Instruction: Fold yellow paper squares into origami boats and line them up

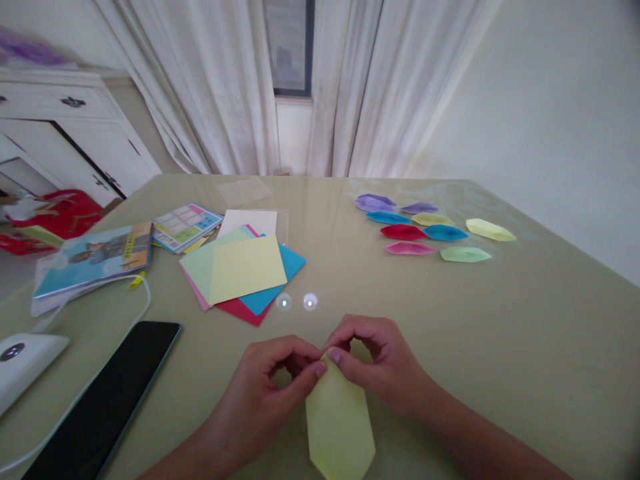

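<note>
A pale yellow sheet of folded paper (341, 420), long with angled corners, is close to me at the table's front. My left hand (275, 390) pinches its far tip from the left, thumb against the fingers. From the right, my right hand (377, 360) pinches the same tip, and the fingertips of both hands nearly meet there. The fingers hide the very end of the tip. Beyond my hands lies a fanned stack of coloured paper squares (249, 270), yellow on top, with green, pink, red and blue showing beneath.
Several folded paper pieces (404, 231) in various colours lie at the far right. On the left are a dark tablet or phone (107, 400), a white cable (148, 293), a white device (27, 363) and books (97, 257). Curtains (210, 87) hang behind the table (525, 333).
</note>
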A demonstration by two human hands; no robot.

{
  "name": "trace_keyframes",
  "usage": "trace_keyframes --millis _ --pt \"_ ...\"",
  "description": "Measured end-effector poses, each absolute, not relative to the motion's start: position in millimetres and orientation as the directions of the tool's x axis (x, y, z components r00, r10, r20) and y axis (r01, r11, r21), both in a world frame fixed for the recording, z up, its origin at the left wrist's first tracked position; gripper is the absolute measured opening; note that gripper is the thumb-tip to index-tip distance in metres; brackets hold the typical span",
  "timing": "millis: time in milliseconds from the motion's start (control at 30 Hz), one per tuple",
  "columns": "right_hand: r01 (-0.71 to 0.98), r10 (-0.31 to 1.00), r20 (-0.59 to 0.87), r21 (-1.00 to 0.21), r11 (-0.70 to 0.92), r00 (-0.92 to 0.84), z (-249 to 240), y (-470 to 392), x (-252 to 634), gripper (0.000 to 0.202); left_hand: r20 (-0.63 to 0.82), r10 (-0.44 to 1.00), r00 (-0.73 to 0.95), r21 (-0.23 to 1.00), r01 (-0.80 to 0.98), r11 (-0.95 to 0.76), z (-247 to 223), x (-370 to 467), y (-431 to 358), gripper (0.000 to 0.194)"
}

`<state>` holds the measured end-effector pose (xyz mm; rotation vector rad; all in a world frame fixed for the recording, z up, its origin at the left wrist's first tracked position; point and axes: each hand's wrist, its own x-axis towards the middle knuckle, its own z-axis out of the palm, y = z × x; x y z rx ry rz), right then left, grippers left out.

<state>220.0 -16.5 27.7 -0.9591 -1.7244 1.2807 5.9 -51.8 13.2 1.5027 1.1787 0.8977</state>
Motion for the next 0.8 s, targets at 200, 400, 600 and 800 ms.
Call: trace_keyframes --millis 200,400,600,800 --pt "0.110 0.888 0.151 -0.970 0.218 -0.434 27.1 -13.2 222.4 0.007 -0.038 0.975 0.220 0.969 0.248 -0.018 13.5 4.9 -50.8 0.021" --pt "0.135 0.884 0.169 -0.959 0.250 -0.437 27.7 -15.4 220.9 0.005 -0.042 0.968 0.247 0.973 0.231 -0.017 15.7 7.4 -49.2 0.021" --pt "0.156 0.904 0.183 -0.953 0.259 -0.386 27.3 -15.8 219.9 0.007 -0.068 0.954 0.292 0.976 0.216 0.003 15.5 7.4 -50.6 0.022" --pt "0.153 0.918 0.166 -0.960 0.233 -0.359 25.6 -13.9 223.5 0.010 -0.151 0.937 0.314 0.976 0.196 0.092 15.9 4.8 -46.9 0.024"
